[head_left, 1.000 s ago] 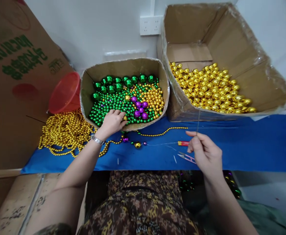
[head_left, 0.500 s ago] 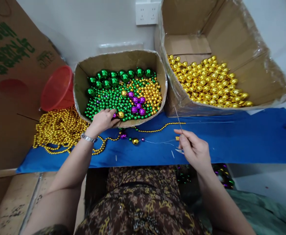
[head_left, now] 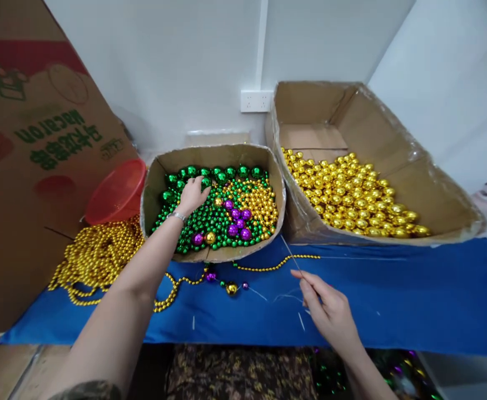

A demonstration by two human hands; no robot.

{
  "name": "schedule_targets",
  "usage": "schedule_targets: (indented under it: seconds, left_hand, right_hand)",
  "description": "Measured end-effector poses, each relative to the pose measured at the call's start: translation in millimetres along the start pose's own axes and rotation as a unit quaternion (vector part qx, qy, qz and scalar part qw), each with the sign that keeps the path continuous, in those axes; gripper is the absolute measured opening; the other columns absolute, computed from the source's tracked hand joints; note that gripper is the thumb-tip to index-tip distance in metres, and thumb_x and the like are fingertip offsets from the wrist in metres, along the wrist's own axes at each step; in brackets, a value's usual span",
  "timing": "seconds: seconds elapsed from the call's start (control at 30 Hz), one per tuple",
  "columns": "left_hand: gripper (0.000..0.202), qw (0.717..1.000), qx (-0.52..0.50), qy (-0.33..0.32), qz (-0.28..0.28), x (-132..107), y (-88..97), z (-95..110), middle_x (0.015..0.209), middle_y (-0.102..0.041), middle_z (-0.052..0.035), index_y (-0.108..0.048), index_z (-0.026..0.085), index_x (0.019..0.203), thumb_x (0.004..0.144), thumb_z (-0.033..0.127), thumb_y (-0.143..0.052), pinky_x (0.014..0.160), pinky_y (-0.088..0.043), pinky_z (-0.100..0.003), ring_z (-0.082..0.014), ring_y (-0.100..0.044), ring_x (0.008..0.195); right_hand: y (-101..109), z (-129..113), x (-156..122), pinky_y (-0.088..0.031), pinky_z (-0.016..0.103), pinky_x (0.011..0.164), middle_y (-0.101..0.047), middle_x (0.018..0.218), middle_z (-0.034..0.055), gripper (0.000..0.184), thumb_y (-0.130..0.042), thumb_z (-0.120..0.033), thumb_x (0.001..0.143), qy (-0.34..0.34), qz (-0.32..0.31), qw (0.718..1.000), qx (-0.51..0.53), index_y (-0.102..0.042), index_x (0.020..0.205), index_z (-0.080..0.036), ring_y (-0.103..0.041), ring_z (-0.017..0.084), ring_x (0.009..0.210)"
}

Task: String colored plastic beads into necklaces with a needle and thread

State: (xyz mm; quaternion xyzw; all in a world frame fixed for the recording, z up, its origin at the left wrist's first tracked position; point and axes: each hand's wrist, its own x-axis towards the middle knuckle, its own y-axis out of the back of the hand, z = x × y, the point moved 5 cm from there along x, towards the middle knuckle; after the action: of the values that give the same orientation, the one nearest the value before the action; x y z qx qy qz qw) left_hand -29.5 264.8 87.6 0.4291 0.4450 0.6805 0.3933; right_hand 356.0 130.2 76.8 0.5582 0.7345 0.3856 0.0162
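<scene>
Needle (head_left: 286, 246), lower centre: pinched between thumb and forefinger of the right hand (head_left: 329, 311), tip angled up-left. Thread (head_left: 283, 297) trails left over the blue cloth (head_left: 393, 294) to a short strung run (head_left: 231, 288) of a purple ball, a gold ball and little else. Left hand (head_left: 193, 195) lies palm-down on the large green balls (head_left: 222, 173) at the upper left of the small box (head_left: 214, 155). Its fingers are curled; grip cannot be told. Loose beads fill that box. Gold balls (head_left: 352, 191) fill the big carton (head_left: 393, 133) at right. Gold strand pile (head_left: 97, 255) and red bowl (head_left: 116, 191) at left. Nothing blocks either hand.
</scene>
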Motion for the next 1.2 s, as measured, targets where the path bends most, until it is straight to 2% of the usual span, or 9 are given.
schedule_targets:
  seconds: [0.17, 0.27, 0.33, 0.5, 0.57, 0.67, 0.83, 1.07, 1.2]
  left_hand:
    - [0.062, 0.996, -0.033, 0.068, -0.048, 45, -20.6, -6, 0.124, -0.053, -0.0236, -0.049, 0.014, 0.132, 0.082, 0.049, -0.058, 0.090, -0.045, -0.046, -0.0392, -0.056, 0.112]
    - [0.063, 0.994, -0.075, 0.070, -0.038, 44, -20.5, -4, 0.116, -0.059, -0.0208, -0.052, 0.013, 0.127, 0.077, 0.049, -0.065, 0.090, -0.046, -0.047, -0.0375, -0.058, 0.109]
    - [0.060, 0.973, -0.217, 0.076, -0.021, 29, -14.0, -2, 0.112, -0.062, -0.0166, -0.051, 0.014, 0.126, 0.078, 0.048, -0.065, 0.086, -0.049, -0.044, -0.0313, -0.063, 0.100]
    - [0.043, 0.769, -0.632, 0.052, -0.079, -50, 7.9, 16, 0.106, -0.066, -0.0096, -0.048, 0.020, 0.116, 0.085, 0.048, -0.057, 0.074, -0.058, -0.039, -0.0201, -0.069, 0.083]
    - [0.039, 0.718, -0.685, 0.046, -0.112, -87, 14.7, 25, 0.108, -0.066, -0.0106, -0.050, 0.021, 0.112, 0.084, 0.046, -0.059, 0.074, -0.059, -0.040, -0.0216, -0.070, 0.086]
    - [0.040, 0.685, -0.712, 0.044, -0.149, -128, 17.9, 35, 0.117, -0.063, -0.0125, -0.051, 0.022, 0.118, 0.084, 0.042, -0.060, 0.075, -0.060, -0.041, -0.0231, -0.069, 0.089]
    - [0.046, 0.701, -0.693, 0.029, -0.164, -160, 15.4, 40, 0.120, -0.060, -0.0130, -0.047, 0.024, 0.131, 0.088, 0.040, -0.054, 0.075, -0.061, -0.039, -0.0228, -0.067, 0.094]
    - [0.047, 0.718, -0.677, 0.013, -0.158, -171, 18.6, 45, 0.114, -0.061, -0.0104, -0.050, 0.024, 0.131, 0.087, 0.041, -0.057, 0.068, -0.062, -0.034, -0.0200, -0.066, 0.088]
    - [0.050, 0.777, -0.621, -0.025, -0.102, -173, 25.1, 44, 0.119, -0.059, -0.0102, -0.051, 0.023, 0.128, 0.082, 0.036, -0.066, 0.075, -0.060, -0.032, -0.0193, -0.063, 0.096]
  right_hand:
    - [-18, 5, 3, -0.058, 0.023, 0.059, -0.074, 0.093, 0.0058, 0.024, -0.046, -0.026, 0.095, 0.008, -0.013, 1.000, 0.004, -0.066, 0.108, -0.022, -0.070, 0.016, 0.069]
    - [-29, 3, 4, -0.059, 0.027, 0.068, -0.072, 0.099, 0.0079, 0.028, -0.043, -0.025, 0.096, 0.014, -0.025, 1.000, 0.001, -0.063, 0.116, -0.022, -0.070, 0.017, 0.073]
    - [-35, 2, 4, -0.059, 0.028, 0.067, -0.072, 0.095, 0.0076, 0.032, -0.040, -0.024, 0.097, 0.011, -0.031, 0.999, 0.001, -0.059, 0.123, -0.022, -0.068, 0.016, 0.068]
    - [-45, -7, 6, -0.059, 0.025, 0.066, -0.072, 0.081, 0.0034, 0.033, -0.040, -0.021, 0.097, 0.029, -0.047, 0.998, 0.022, -0.058, 0.125, -0.020, -0.068, 0.014, 0.065]
    - [-47, -15, 8, -0.059, 0.026, 0.071, -0.074, 0.090, 0.0048, 0.032, -0.042, -0.020, 0.097, 0.056, -0.047, 0.997, 0.016, -0.060, 0.123, -0.020, -0.070, 0.014, 0.071]
    - [-48, -25, 9, -0.059, 0.029, 0.078, -0.073, 0.103, 0.0063, 0.031, -0.044, -0.019, 0.096, 0.092, -0.043, 0.995, -0.021, -0.062, 0.121, -0.021, -0.072, 0.017, 0.085]
    - [-47, -33, 7, -0.059, 0.030, 0.079, -0.074, 0.100, 0.0066, 0.030, -0.045, -0.020, 0.095, 0.116, -0.045, 0.990, -0.067, -0.065, 0.118, -0.020, -0.072, 0.018, 0.086]
    - [-48, -33, 1, -0.057, 0.029, 0.075, -0.075, 0.094, 0.0067, 0.031, -0.041, -0.021, 0.097, 0.132, -0.069, 0.979, -0.139, -0.065, 0.116, -0.020, -0.071, 0.017, 0.081]
    - [-46, -31, -3, -0.054, 0.027, 0.068, -0.075, 0.085, 0.0062, 0.029, -0.044, -0.019, 0.096, 0.154, -0.061, 0.965, -0.204, -0.067, 0.114, -0.019, -0.070, 0.017, 0.072]
